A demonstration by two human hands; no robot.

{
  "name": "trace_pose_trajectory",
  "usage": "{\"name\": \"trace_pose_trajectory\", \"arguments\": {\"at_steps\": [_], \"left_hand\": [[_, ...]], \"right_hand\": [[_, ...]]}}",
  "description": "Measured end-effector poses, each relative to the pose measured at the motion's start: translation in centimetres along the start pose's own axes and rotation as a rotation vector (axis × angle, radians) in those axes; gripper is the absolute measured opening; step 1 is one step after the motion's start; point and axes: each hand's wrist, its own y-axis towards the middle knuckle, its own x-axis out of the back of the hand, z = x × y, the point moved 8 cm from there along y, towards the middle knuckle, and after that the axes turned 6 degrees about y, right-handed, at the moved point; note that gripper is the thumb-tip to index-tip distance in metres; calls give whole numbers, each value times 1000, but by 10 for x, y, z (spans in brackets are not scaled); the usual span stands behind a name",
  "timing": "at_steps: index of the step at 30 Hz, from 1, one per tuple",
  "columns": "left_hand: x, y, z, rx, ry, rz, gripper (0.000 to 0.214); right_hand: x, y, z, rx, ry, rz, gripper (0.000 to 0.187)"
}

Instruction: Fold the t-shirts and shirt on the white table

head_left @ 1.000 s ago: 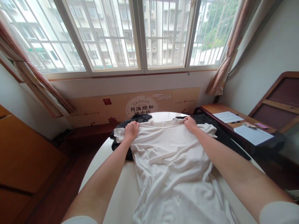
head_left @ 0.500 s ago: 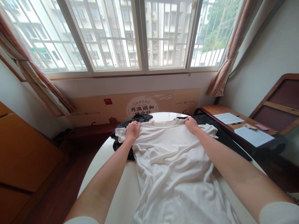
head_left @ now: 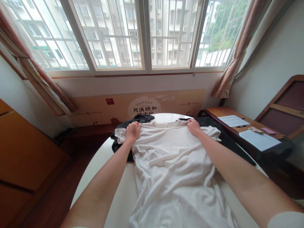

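Your left hand [head_left: 132,132], at 11 o'clock, has its fingers [head_left: 133,126] curled shut on a bunched fold of the white T-shirt [head_left: 171,177] at its shoulder. The shirt lies wrinkled down the round white surface [head_left: 116,164] toward you, collar at 12 o'clock, over a black garment [head_left: 121,146] showing past its left edge and beyond its far right shoulder. Your right hand [head_left: 194,126], at 1 o'clock, pinches the other shoulder just beside the collar, fingers closed on the cloth. Both hands sit almost where they were in the earlier frame. At 2 o'clock, a second, wooden surface [head_left: 225,114] carries papers [head_left: 258,140].
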Motion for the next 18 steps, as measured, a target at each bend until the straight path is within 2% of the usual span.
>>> {"name": "trace_pose_trajectory", "arguments": {"at_steps": [18], "left_hand": [[2, 1, -3, 33, 49, -2, 33]], "right_hand": [[0, 1, 3, -8, -10, 52, 23]]}}
